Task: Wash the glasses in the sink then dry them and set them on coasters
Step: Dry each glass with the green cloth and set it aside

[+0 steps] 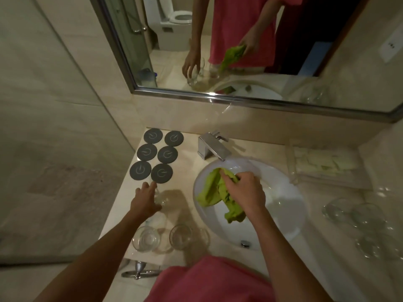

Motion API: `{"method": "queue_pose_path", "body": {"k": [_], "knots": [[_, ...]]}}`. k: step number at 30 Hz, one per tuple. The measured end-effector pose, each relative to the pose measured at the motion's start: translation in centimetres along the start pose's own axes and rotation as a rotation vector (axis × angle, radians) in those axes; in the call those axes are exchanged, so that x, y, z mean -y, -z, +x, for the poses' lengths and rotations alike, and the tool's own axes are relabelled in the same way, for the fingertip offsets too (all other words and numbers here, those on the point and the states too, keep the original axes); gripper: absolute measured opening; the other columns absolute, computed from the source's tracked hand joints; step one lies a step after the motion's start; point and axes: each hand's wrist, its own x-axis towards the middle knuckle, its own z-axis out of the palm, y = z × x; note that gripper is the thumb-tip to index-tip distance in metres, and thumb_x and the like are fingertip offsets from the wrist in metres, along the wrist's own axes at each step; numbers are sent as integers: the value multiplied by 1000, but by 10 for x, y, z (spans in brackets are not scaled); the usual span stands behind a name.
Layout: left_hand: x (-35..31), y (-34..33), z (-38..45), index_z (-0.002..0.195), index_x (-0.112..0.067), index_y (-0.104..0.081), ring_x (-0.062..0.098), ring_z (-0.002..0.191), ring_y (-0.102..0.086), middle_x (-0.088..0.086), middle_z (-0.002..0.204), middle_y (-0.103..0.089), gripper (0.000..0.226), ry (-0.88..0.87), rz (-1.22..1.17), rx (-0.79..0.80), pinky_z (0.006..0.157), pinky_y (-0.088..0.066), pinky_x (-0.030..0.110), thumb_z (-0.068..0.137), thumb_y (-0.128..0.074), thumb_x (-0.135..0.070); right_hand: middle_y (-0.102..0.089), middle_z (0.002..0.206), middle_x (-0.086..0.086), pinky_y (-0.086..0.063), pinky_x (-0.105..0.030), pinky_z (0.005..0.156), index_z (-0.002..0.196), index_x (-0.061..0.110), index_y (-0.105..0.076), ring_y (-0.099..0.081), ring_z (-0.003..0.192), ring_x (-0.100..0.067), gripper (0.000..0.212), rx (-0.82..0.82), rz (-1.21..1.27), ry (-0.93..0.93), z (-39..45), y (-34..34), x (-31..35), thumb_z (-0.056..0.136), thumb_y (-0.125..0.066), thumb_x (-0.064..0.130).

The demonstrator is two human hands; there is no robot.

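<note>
I see my right hand (245, 191) gripping a green cloth (214, 192) over the sink (290, 205); left of the sink, my left hand (146, 200) curls around a clear glass (162, 200), just below six dark coasters (156, 155)

Stone, glass, cloth, chrome.
Glossy beige stone counter (192, 149); smooth, glossy white ceramic sink (283, 192); brushed-metal tap (212, 148); soft, crumpled green cloth (214, 190); clear, shiny glasses (148, 238); matt dark-grey coasters (161, 173); polished metal frame round mirror (218, 29); matt pink fabric dress (207, 282).
</note>
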Motion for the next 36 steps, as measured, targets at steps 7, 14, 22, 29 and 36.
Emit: {"method": "queue_pose_path", "body": {"k": [7,14,22,29,36], "knots": [[-81,44,7,120,-15,-56,29,106,-57,10,120,-57,69,-130,-271,-90,84,-53,40,63,-90,-32,-71,113,-14,-54,-41,93,124,7,-65,-67,103,-31,53,274,689,-380,13,27,-22,105,-38,49],[-179,75,-19,128,-16,-52,19,97,-54,6,112,-55,68,-195,-555,-181,76,-42,30,71,-88,-28,-76,102,-11,-58,-32,68,114,8,-71,-73,83,-24,42,293,1061,-446,13,51,-58,91,-70,43],[-240,76,-48,123,-19,-56,18,95,-58,-2,111,-61,56,-334,-654,-197,76,-43,28,76,-84,-27,-63,114,-1,-57,-38,86,130,28,-50,-65,102,-22,59,120,507,-124,2,76,-87,81,-80,16],[-251,61,-59,112,-22,-57,18,80,-66,7,106,-66,45,-173,-888,-59,51,-52,28,78,-80,-39,-54,128,-2,-56,-42,91,139,37,-42,-60,111,-22,75,69,562,106,-3,91,-85,79,-75,5],[-257,53,-67,106,-20,-60,21,65,-70,2,91,-70,61,-113,-927,-69,56,-60,41,71,-68,-70,-60,113,8,-62,-45,68,132,35,-45,-66,93,-17,71,31,446,403,-10,91,-59,78,-73,-1]]}}
